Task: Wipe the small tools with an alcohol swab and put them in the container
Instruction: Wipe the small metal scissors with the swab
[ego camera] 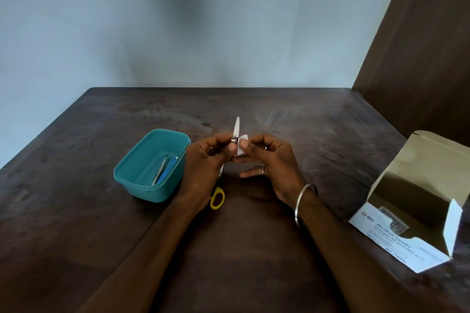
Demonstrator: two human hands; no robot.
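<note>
My left hand [207, 160] grips a small metal tool [236, 129] whose silver tip points up and away above the fingers; it looks like a nail clipper with its lever raised. My right hand [267, 157] pinches a white alcohol swab [242, 146] against the tool's body. A teal plastic container [137, 178] stands to the left of my hands, with tweezers [159, 170] and a blue-handled tool [166, 173] lying inside. Yellow-handled scissors [217, 197] lie on the table under my left hand, partly hidden by it.
An open white box of alcohol swabs [396, 236] lies on its side at the right of the dark brown table [279, 114]. A wall runs along the back edge and a brown panel rises at the right.
</note>
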